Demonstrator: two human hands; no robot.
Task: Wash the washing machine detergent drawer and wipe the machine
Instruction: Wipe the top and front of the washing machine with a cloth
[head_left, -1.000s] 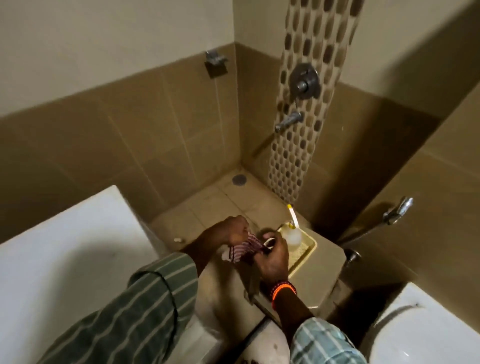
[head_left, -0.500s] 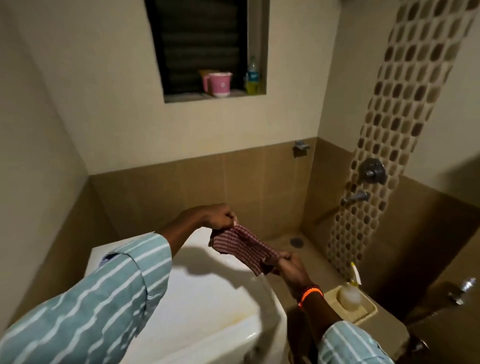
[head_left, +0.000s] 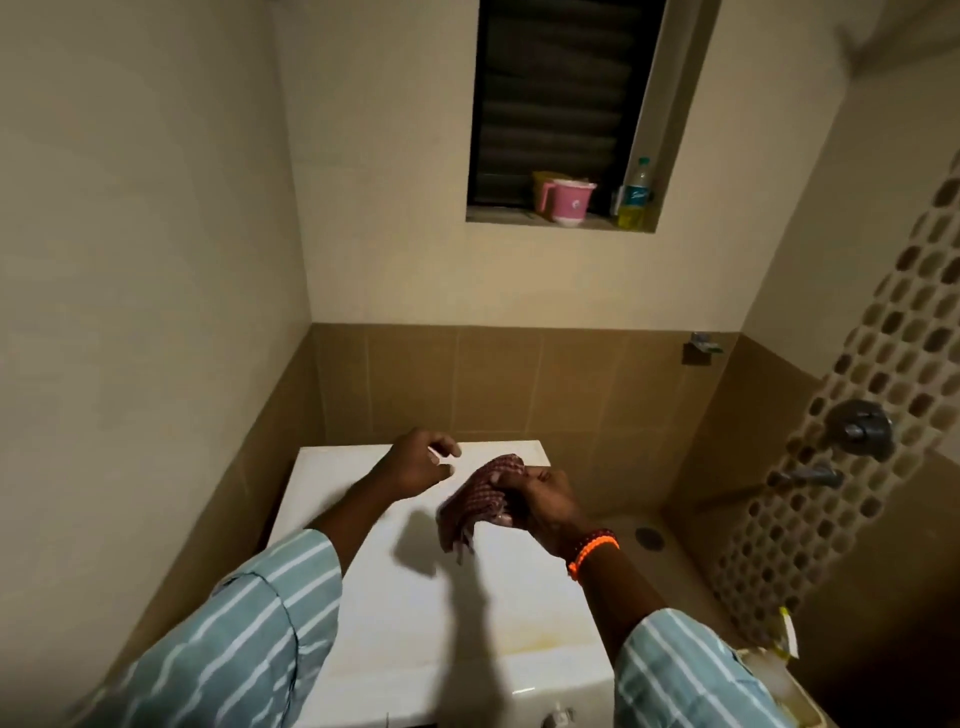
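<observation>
Head view, right hand (head_left: 540, 501) grip bunching checked cloth (head_left: 480, 499) above washing machine (head_left: 415, 597), left hand (head_left: 418, 465) grip loose, empty

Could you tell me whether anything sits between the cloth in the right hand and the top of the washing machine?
Nothing visible: the cloth, gripped by the right hand, hangs over the machine's bare white top.

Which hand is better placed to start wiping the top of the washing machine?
The right hand: it grips the cloth just above the washing machine top. The left hand hovers empty.
</observation>
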